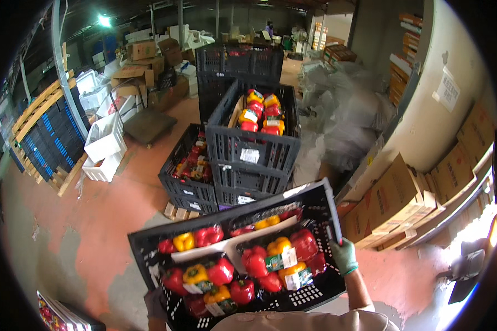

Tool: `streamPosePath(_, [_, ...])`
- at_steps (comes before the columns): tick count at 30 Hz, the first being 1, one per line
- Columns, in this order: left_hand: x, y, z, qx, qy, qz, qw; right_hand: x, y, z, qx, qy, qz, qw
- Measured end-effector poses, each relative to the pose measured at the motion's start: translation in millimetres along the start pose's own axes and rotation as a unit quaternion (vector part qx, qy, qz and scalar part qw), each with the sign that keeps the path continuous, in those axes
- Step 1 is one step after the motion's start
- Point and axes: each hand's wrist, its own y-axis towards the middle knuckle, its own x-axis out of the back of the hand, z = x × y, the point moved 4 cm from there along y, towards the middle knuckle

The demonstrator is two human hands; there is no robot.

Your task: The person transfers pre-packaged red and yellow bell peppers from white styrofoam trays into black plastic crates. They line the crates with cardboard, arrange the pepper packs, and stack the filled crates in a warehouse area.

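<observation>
A black plastic crate [232, 215] is held in front of my body, tilted so its right end sits higher in the picture. My right hand [344, 255], in a green-cuffed glove, grips its right end wall. At the opposite end my left hand [155, 305], in a dark glove, holds the left wall; its fingers are partly hidden. Inside lie wrapped trays of red and yellow bell peppers [254, 262] with labels. White dividers [230, 250] separate the packs. Beyond stands a stack of black crates [252, 145], its top crate also holding bell peppers [259, 111].
A lower crate stack [186, 194] adjoins it on a wooden pallet [181, 212]. White foam boxes [105, 145] and a platform trolley [149, 126] stand left. Cardboard cartons [389, 202] line the right wall. Plastic sheeting [335, 111] is heaped behind. Another crate [66, 314] sits lower left.
</observation>
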Motion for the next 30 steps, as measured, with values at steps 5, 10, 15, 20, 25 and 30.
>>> streamPosePath(5, [-91.0, 62.5, -156.2, -0.133, -0.006, 0.152, 0.979, 42.7, 72.8, 124.5, 0.046, 0.043, 0.015, 0.998])
streamPosePath(10, [-188.1, 105.0, -315.5, -0.167, -0.006, 0.327, 0.93, 79.5, 168.8, 234.8, 0.083, 0.021, 0.063, 0.994])
streamPosePath(15, [-270.4, 169.6, -381.1, -0.131, 0.02, 0.336, 0.933, 63.1, 309.3, 242.6, 0.1, -0.127, 0.074, 0.984])
streamPosePath(20, [-344.8, 167.4, -416.4, -0.13, 0.016, 0.214, 0.968, 57.8, 406.3, 276.3, 0.028, -0.171, 0.156, 0.973])
streamPosePath(25, [-333.0, 188.4, -414.8, -0.153, -0.019, 0.262, 0.953, 29.2, 475.6, 297.5, 0.089, -0.158, 0.24, 0.954])
streamPosePath(30, [-400.8, 141.3, -393.3, -0.116, -0.15, 0.154, 0.97, -7.6, 595.2, 320.4, 0.167, -0.163, 0.314, 0.92])
